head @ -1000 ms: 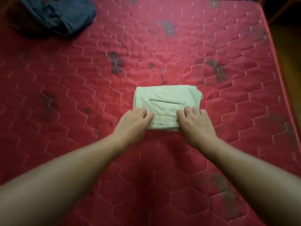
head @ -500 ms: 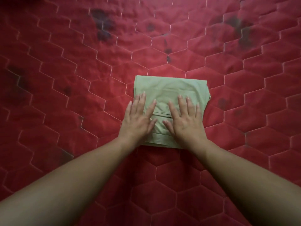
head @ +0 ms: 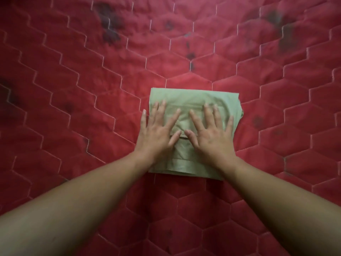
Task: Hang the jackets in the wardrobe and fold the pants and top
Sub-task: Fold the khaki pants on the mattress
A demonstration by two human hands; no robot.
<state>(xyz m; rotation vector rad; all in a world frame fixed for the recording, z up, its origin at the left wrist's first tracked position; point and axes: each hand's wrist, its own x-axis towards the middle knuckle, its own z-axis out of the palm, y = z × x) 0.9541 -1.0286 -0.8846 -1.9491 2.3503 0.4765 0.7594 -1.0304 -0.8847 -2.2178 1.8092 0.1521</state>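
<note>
A pair of pale green pants (head: 193,97), folded into a compact rectangle, lies flat on the red quilted mattress (head: 73,108) just ahead of me. My left hand (head: 156,130) presses down on its left half with fingers straight and spread. On the right half my right hand (head: 210,132) presses the same way, fingers splayed. Both palms cover the middle of the bundle; its far edge and near hem show around them.
The mattress cover has a hexagon stitch pattern and several dark stains, notably at the upper left (head: 110,23) and upper right (head: 282,34). Red surface stretches on every side of the folded pants.
A second ago both hands gripped the near edge of the bundle with curled fingers; they have since flattened onto its top and spread wider. The view has tilted down, and the blue garment has left it.
</note>
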